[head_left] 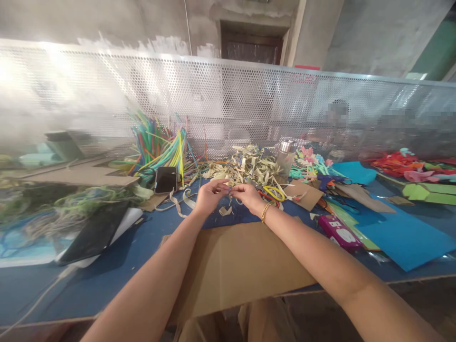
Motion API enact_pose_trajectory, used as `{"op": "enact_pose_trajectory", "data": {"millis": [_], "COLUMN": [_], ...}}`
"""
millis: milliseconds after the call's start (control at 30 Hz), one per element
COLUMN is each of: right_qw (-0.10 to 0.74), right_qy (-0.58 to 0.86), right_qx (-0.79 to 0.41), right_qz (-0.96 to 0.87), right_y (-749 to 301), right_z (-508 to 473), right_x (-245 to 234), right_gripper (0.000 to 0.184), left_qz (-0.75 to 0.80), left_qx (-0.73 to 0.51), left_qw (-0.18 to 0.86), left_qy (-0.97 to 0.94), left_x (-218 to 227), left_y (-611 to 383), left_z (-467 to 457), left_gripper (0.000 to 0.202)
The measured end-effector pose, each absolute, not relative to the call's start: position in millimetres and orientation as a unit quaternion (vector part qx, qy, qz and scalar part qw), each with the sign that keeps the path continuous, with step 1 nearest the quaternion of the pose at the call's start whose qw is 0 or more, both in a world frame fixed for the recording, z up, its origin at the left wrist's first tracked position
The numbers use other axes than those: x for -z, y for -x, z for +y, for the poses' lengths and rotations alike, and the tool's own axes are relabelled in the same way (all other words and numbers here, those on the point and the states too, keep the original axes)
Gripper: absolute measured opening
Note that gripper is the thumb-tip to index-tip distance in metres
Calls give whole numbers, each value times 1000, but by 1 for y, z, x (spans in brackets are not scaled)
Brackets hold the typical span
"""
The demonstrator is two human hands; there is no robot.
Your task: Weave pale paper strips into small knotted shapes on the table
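Observation:
My left hand (213, 194) and my right hand (247, 195) meet above the blue table, fingertips pinched close together. Whatever sits between the fingers is too small to make out. Just beyond them lies a heap of pale, curled strips (251, 164). A small pale scrap (225, 210) rests on the table below my hands. Beside my right hand is a yellow loop (274, 193). To the left of my left hand lie loose pale strips (175, 202). A flat sheet of cardboard (242, 261) lies under my forearms.
A phone (166, 180) stands before a bundle of coloured pipe cleaners (160, 147). A glass bottle (286, 159) rises behind the heap. On the right are a purple box (339, 232) and blue sheets (409, 230). A perforated metal screen (160, 90) borders the table's far side.

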State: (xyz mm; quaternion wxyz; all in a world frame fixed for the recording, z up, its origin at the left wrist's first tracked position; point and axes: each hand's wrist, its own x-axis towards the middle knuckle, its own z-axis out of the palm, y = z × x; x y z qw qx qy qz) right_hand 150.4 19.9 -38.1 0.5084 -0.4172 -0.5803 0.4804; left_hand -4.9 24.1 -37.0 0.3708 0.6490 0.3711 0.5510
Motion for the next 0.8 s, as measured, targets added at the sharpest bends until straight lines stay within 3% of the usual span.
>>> {"op": "enact_pose_trajectory", "data": {"millis": [267, 467, 800], "right_qw": [501, 508, 503], "right_qy": [445, 420, 457], "right_qx": [-417, -442, -372], "right_qz": [-615, -609, -632], "right_y": [-147, -146, -148], "right_z": [16, 13, 17], "right_x": [37, 36, 38], "right_gripper": [12, 18, 24], "left_qz": [363, 354, 379], "left_qx": [-568, -569, -563], "left_qw": [415, 432, 456], "left_qy": [-611, -603, -575], "left_x": [36, 37, 36], "left_y": [6, 9, 11], "left_z": [24, 24, 22], "left_gripper": [54, 56, 64]}}
